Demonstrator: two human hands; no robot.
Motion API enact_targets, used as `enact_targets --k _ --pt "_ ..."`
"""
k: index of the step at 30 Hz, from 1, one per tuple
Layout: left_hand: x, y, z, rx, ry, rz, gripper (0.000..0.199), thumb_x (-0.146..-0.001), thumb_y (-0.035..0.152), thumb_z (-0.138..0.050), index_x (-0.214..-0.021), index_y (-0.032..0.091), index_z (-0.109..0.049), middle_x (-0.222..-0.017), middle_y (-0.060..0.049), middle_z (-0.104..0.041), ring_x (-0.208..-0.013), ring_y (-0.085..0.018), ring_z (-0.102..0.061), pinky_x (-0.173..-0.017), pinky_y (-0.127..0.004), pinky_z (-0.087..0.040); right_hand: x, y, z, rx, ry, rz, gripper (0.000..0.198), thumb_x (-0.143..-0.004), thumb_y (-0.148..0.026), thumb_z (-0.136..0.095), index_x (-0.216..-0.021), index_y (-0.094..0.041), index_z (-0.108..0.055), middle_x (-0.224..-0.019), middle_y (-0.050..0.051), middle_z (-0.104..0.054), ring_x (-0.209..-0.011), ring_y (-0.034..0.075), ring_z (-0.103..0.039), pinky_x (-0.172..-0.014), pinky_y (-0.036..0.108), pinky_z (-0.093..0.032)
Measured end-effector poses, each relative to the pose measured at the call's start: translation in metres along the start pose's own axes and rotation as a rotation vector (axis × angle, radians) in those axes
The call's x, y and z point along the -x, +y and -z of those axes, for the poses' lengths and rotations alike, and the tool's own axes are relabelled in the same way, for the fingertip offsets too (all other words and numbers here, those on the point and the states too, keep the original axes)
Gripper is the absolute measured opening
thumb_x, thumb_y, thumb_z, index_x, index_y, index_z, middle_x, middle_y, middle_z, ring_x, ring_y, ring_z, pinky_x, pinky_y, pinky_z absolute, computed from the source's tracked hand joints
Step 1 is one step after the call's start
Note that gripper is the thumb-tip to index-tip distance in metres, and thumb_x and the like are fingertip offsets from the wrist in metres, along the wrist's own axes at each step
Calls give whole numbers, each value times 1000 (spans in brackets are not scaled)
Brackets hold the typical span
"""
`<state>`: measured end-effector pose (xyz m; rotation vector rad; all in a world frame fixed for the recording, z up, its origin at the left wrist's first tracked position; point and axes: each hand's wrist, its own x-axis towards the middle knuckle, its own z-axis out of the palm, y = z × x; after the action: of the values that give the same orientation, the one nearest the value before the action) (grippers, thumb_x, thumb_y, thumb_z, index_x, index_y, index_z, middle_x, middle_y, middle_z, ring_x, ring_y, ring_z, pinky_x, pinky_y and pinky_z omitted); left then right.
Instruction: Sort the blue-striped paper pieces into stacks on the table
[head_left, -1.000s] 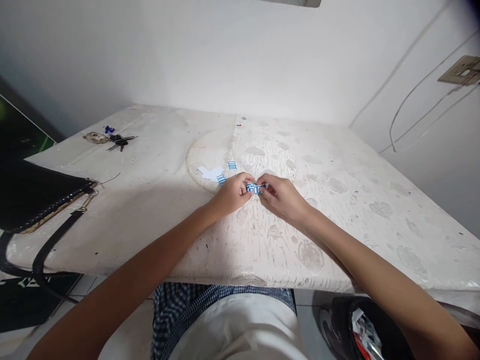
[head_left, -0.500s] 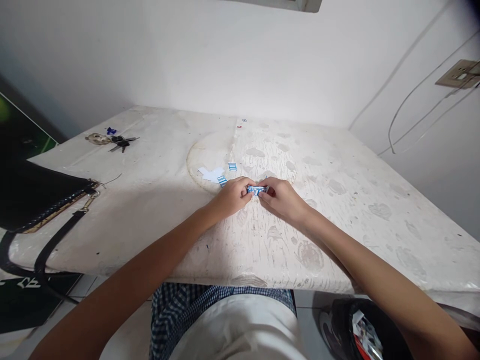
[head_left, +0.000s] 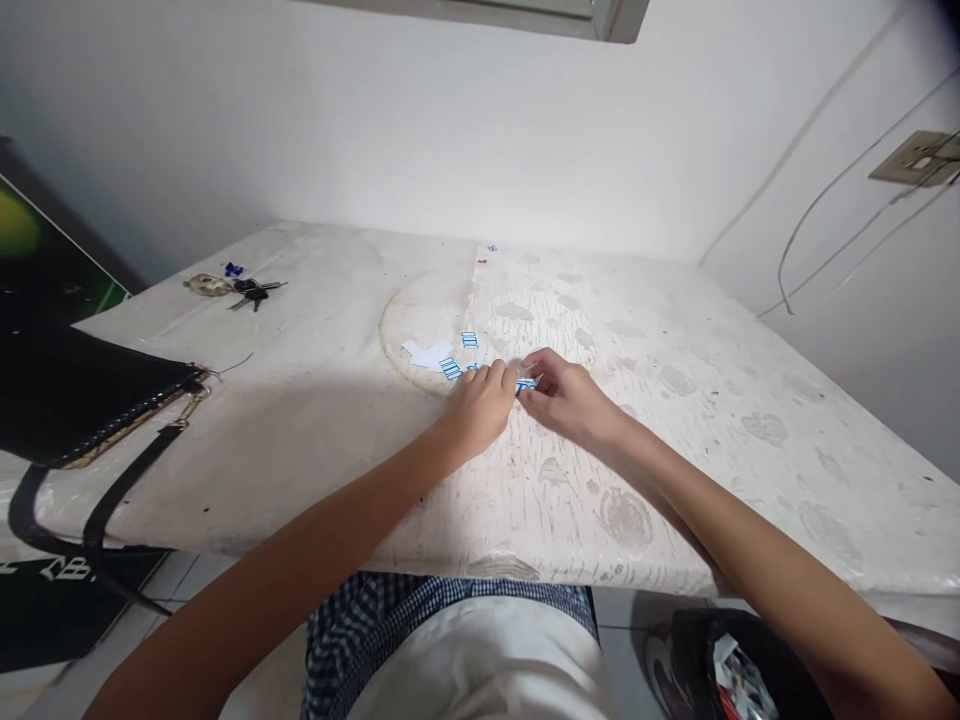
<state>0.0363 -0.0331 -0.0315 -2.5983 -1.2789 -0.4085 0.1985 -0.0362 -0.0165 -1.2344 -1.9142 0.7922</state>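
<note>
A small white paper piece with blue print (head_left: 527, 385) sits between my two hands above the tabletop. My right hand (head_left: 568, 396) pinches its right end between thumb and fingers. My left hand (head_left: 482, 408) has its back turned up and its fingers curled over the left end, so that end is hidden. Just beyond the left knuckles lie two blue-striped paper bits, a nearer one (head_left: 449, 369) and a farther one (head_left: 469, 340). Against the nearer bit rests a plain white paper cutout (head_left: 426, 355).
Keys (head_left: 253, 290) and a small blue object (head_left: 233, 270) lie at the back left. A black bag (head_left: 97, 400) with a strap hangs over the table's left edge. A dark bin (head_left: 694, 650) with litter stands below right. Behind is a white wall with an outlet (head_left: 916, 158).
My left hand has turned over the piece, its back now up and fingers covering more of it. The right hand stays at its end. The view has tilted slightly upward.
</note>
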Motion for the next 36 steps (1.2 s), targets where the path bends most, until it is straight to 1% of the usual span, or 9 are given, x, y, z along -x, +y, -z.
enact_targets --k 4,6,10,16,21,26,28,32,36 --pt "2 3 3 -87 0 -40 22 -75 1 -36 -90 11 -48 -88 -11 -52 -78 -23 -52 -65 -34 -37 -19 -3 9 -7 91 -17 17 -77 -23 -49 -93 -17 -54 -82 2 -58 -55 9 -47 -54 24 -39" --pt "3 2 4 -98 -2 -62 23 -76 1 -35 -92 10 -48 -90 -12 -52 -78 -23 -52 -64 -34 -36 -37 -9 8 77 46 41 14 -77 -17 -48 -87 -15 -57 -81 3 -60 -61 10 -50 -60 25 -41" --pt "6 0 3 -80 -7 -69 25 -76 2 -34 -95 9 -48 -89 -12 -52 -76 -23 -53 -63 -34 -36 -84 -31 -13 253 -177 195 19 -75 -8 -48 -88 -13 -62 -91 7 -63 -81 14 -56 -73 26 -43" --pt "8 -3 -1 -28 12 -40 31 -74 3 -36 -102 9 -48 -101 -13 -52 -76 -21 -53 -64 -34 -38 -135 -74 -54 522 -666 96 54 -66 -16 -68 -118 -13 -52 -116 12 -57 -93 22 -58 -67 25 -45" --pt "8 -3 -1 -2 -8 -25 36 -74 4 -36 -108 9 -46 -102 -12 -53 -75 -21 -53 -66 -34 -39 -146 -87 -64 571 -772 -24 58 -66 -14 -69 -120 -14 -48 -102 10 -63 -79 21 -61 -58 25 -43" --pt "7 -3 0 30 -20 -15 38 -75 5 -35 -111 9 -44 -106 -13 -52 -77 -20 -53 -65 -34 -39 -148 -82 -66 562 -783 -15 41 -66 -16 -68 -105 -13 -54 -95 10 -63 -72 18 -59 -54 23 -41" --pt "7 -3 0 38 -26 -13 38 -75 5 -35 -112 9 -44 -106 -13 -52 -78 -21 -53 -66 -34 -40 -146 -80 -67 527 -773 20 41 -67 -14 -66 -106 -12 -53 -101 11 -61 -77 19 -58 -55 23 -41" --pt "8 -4 0 58 -37 -9 36 -74 4 -36 -108 10 -46 -106 -12 -52 -80 -21 -53 -68 -34 -40 -146 -78 -67 445 -776 100 65 -66 -12 -63 -127 -18 -41 -122 12 -49 -90 20 -57 -61 24 -44" --pt "7 -4 2 73 -47 -24 39 -73 3 -36 -111 10 -44 -104 -12 -53 -82 -21 -54 -70 -35 -41 -152 -78 -67 471 -896 23 62 -68 -14 -62 -126 -23 -41 -119 10 -51 -82 19 -58 -59 25 -44"
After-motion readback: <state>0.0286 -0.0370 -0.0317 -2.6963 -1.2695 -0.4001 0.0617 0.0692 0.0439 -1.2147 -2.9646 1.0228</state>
